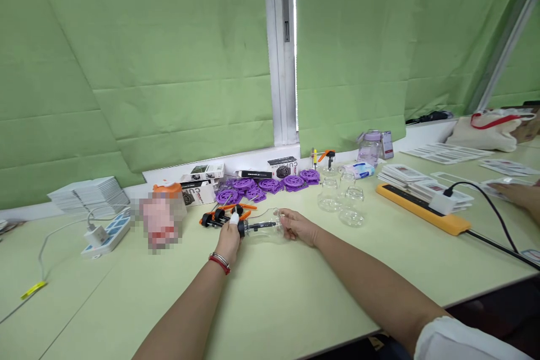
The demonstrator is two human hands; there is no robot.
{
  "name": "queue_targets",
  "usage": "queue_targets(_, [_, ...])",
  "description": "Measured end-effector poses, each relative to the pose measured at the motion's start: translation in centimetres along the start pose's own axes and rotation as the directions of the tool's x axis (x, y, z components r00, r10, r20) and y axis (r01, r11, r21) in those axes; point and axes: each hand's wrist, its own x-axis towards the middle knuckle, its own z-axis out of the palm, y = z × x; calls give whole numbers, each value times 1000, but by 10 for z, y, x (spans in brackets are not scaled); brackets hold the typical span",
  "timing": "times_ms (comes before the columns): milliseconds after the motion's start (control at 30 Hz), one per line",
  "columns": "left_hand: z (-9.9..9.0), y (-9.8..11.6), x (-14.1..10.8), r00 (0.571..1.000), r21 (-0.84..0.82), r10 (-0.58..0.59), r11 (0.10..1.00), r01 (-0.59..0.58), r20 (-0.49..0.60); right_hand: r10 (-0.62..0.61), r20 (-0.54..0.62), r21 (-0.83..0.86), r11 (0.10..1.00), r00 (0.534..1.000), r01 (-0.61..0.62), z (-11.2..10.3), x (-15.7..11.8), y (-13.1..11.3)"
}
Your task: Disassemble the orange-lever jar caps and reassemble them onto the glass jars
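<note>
My left hand point(228, 243), with a white covering on its thumb, is closed around a black cap point(242, 229). A thin black stem point(262, 226) runs from this cap into a clear bottle point(274, 234) lying sideways just above the table. My right hand point(300, 227) grips the bottle's other end with the fingertips. Just behind my left hand lie several black caps with orange handles point(219, 216). More clear bottles point(331, 197) stand to the right of my right hand, and one has a black and orange top point(326, 156).
Purple round plastic parts point(242, 185) are heaped at the back beside small printed boxes point(198, 192). A white power strip point(107, 235) sits left, a yellow one point(422, 208) right. Card stacks point(405, 175) and another person's hand point(521, 194) are at the far right.
</note>
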Motion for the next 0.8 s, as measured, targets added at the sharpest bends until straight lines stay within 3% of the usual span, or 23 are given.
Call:
queue_targets(667, [5,7,-9,1000,-15,10,1000,-9,11,86,-61,-50,995,994,-89,4,4,-2])
queue_targets(800, [0,9,-7,1000,16,19,1000,-19,0,2,-41,48,999,999,0,10,-1,-9])
